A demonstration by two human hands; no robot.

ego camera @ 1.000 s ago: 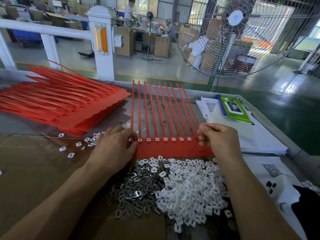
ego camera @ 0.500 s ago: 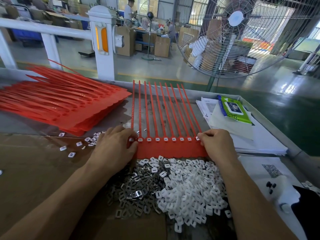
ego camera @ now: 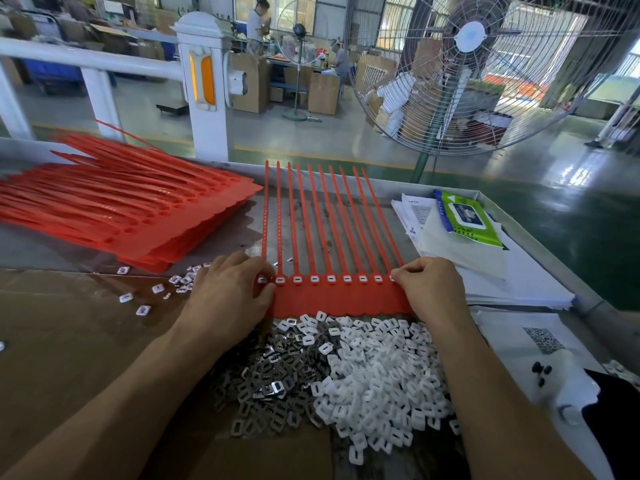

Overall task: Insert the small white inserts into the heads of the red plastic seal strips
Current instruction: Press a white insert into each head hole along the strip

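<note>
left grip pinches red seal strips | right grip pinches same

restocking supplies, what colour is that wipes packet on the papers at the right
Bright green with a blue edge and a white label, the wipes packet lies on the stack of papers; the head view shows it.

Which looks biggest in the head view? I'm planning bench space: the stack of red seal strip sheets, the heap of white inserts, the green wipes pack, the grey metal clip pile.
1. Stack of red seal strip sheets
2. Heap of small white plastic inserts and pile of grey metal clips: similar, overlapping, not ranked
3. Green wipes pack, farther away, so unsure
</note>
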